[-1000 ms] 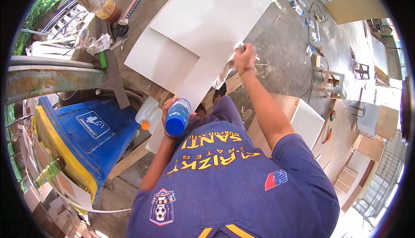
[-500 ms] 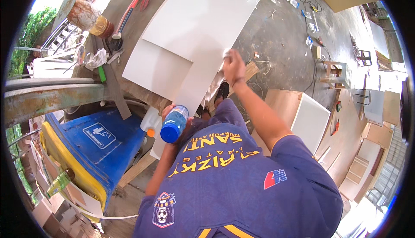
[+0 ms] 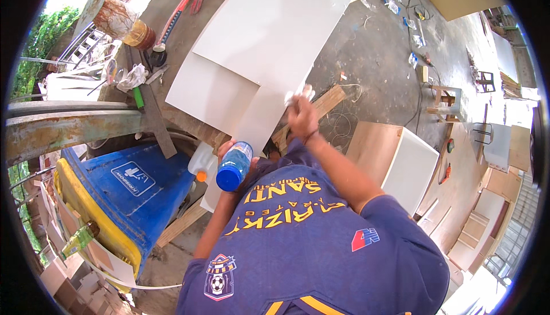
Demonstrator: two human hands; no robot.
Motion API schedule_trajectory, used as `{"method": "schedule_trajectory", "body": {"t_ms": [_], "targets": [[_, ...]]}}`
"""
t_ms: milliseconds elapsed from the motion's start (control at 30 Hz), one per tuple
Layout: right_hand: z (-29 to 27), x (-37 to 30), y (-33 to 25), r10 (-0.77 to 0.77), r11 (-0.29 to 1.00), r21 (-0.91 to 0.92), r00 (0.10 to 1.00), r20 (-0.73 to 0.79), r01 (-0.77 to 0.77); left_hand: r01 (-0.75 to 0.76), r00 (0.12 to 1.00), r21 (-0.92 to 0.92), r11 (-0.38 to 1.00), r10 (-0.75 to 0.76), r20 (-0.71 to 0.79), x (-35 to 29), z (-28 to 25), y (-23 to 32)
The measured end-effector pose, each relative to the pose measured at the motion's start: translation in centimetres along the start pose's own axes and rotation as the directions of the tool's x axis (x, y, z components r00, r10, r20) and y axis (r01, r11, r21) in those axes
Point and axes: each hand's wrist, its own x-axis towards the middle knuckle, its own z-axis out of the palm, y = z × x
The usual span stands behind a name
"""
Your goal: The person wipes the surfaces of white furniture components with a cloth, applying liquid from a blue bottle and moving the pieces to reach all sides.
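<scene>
My left hand [image 3: 226, 148] is wrapped round a blue bottle [image 3: 238, 157] with a solid blue end toward me, and partly hidden behind it. The bottle is just over the near end of a white board [image 3: 246, 34]. My right hand [image 3: 302, 119] is closed on a white crumpled wad [image 3: 300, 94], perhaps cloth or paper, beside the board's right edge. A second white panel [image 3: 209, 93] lies against the board, forming a step on its left.
A blue and yellow bin [image 3: 123, 189] stands left, beside a white jug [image 3: 203, 161] with an orange cap. A hammer [image 3: 175, 17] and a rusty brown-stained container [image 3: 123, 24] lie far left. A wood-and-white cabinet [image 3: 395, 154] and a small stool [image 3: 446, 100] stand right; cables and scraps litter the floor.
My right hand has come nearer to me and slightly left, and more of the white wad shows. My left hand and the bottle have barely moved.
</scene>
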Motion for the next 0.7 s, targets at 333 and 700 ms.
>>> {"method": "schedule_trajectory", "body": {"t_ms": [333, 700], "targets": [[-1.2, 5.0, 1.0, 0.036, 0.998, -0.044, 0.999, -0.033, -0.037, -0.006, 1.000, -0.026, 1.000, 0.006, 0.009, 0.0, 0.0, -0.1], [-1.8, 9.0, 3.4, -0.067, 0.992, -0.117, 0.993, -0.094, 0.056, 0.067, 0.998, -0.042, 0.997, -0.068, -0.008, 1.2, 0.6, 1.7]]}}
